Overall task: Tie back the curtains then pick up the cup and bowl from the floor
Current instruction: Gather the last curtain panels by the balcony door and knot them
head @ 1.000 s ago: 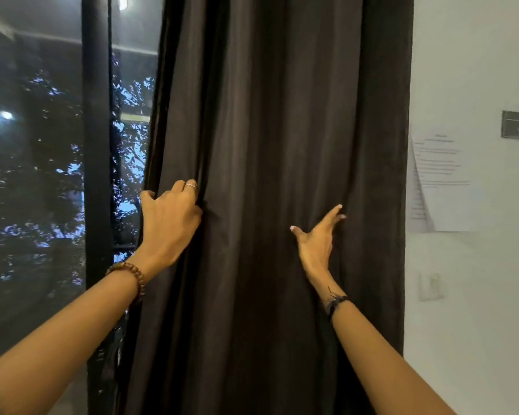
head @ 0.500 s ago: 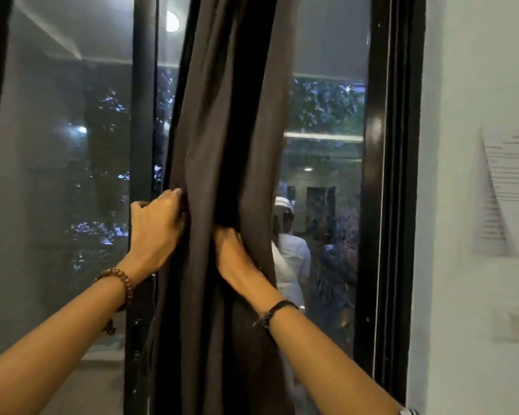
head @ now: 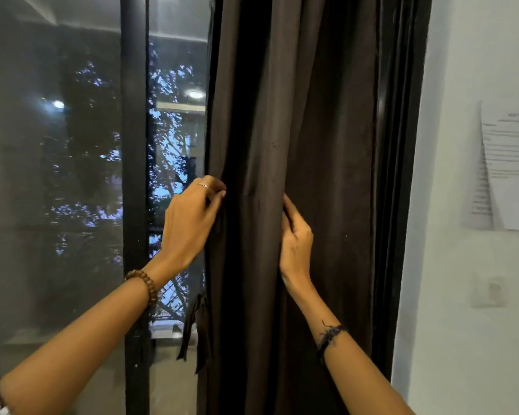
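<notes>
A dark brown curtain hangs bunched in folds against the right side of the window. My left hand pinches the curtain's left edge at mid height. My right hand grips a fold further right, with its fingers tucked into the cloth. A strip of the same fabric, perhaps a tie-back, dangles below my left hand at the curtain's edge. No cup or bowl is in view.
A black window frame post stands left of the curtain, with dark glass beyond it. A white wall on the right carries paper sheets and a switch plate.
The curtain was gathered into a narrow bundle, then shifted right against the window frame, covering the glass on that side. Both hands moved right with it and keep hold of the folds.
</notes>
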